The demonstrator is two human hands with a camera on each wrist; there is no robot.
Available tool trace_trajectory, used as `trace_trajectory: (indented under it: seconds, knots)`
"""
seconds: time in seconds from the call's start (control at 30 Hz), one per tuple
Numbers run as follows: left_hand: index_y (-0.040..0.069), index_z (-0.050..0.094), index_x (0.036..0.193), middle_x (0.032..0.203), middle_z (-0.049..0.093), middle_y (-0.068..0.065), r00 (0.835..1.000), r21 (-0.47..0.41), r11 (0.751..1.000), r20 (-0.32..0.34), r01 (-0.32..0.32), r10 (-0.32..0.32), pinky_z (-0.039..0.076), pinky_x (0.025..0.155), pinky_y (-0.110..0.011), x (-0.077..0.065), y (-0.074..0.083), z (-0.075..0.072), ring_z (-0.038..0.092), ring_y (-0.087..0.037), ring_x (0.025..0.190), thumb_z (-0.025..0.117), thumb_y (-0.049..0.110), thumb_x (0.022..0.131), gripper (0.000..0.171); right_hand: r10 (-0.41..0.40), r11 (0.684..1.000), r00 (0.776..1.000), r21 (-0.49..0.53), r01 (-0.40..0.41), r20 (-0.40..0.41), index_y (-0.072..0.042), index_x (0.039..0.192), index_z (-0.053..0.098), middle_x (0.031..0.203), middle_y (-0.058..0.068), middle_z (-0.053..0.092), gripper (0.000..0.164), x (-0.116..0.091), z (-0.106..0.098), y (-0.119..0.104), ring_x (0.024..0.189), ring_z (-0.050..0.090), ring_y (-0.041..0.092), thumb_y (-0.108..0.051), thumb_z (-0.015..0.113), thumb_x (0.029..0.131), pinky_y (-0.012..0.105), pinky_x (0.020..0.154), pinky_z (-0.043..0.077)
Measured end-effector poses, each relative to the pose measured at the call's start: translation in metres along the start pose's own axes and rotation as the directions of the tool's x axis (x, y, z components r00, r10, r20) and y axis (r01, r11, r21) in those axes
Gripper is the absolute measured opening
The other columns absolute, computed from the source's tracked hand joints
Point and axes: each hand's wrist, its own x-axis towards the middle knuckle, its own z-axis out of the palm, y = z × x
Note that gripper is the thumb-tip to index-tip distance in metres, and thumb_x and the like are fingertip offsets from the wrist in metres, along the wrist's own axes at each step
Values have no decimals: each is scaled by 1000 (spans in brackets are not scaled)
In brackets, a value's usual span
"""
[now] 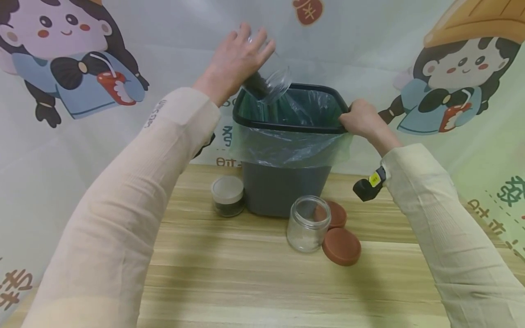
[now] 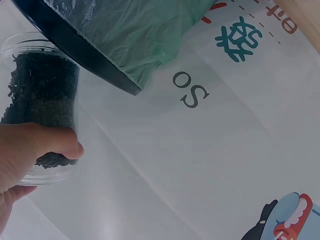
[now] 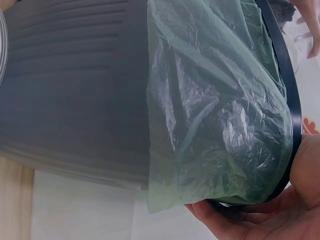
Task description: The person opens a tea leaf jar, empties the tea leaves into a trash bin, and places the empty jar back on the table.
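My left hand (image 1: pixel 242 57) grips a clear glass jar (image 1: pixel 280 82) tilted over the left part of a trash can's rim. Dark dried leaves that look like loose tea (image 2: pixel 42 90) fill much of that jar in the left wrist view. The grey trash can (image 1: pixel 287 187) stands upright, lined with a thin green plastic bag (image 1: pixel 287 146) folded over its black rim (image 1: pixel 291 127). At the can's right corner, my right hand (image 1: pixel 362 118) holds the rim, its fingers curled under the edge in the right wrist view.
Before the can stands an open glass jar (image 1: pixel 305 237) with two reddish-brown lids (image 1: pixel 342 246) beside it. A white-lidded jar (image 1: pixel 227 196) with dark contents sits left of the can on the wooden table (image 1: pixel 246 273). A printed cloth (image 1: pixel 184 41) hangs behind.
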Motion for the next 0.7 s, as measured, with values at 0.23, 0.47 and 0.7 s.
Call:
trace_trajectory:
  seconds: [0.23, 0.47, 0.7]
  knots:
    - [1, 30, 131, 132, 34, -22, 999, 87, 996, -39, -12, 16, 41, 92, -40, 0, 2, 1, 40, -39, 115, 56, -9, 80, 58, -23, 1000, 1000, -11, 23, 2, -3, 62, 42, 55, 1, 34, 21, 0, 0, 1, 51, 32, 15, -6, 35, 82, 27, 50, 30]
    - [1, 29, 132, 134, 32, -22, 999, 98, 994, -28, -38, 41, 41, 93, -41, 0, 2, 0, 38, -39, 116, 55, -12, 79, 60, -22, 1000, 1000, 5, 22, 0, -2, 64, 44, 55, 1, 34, 21, 0, 0, 1, 52, 33, 15, -6, 35, 83, 27, 50, 30]
    - [2, 29, 132, 134, 32, -22, 999, 126, 991, -13, -46, 48, 40, 94, -41, 1, 2, 0, 38, -39, 117, 57, -11, 79, 61, -20, 1000, 1000, 6, 20, 2, -4, 61, 43, 53, 0, 32, 23, -1, 0, 1, 51, 32, 15, -6, 35, 83, 27, 50, 30]
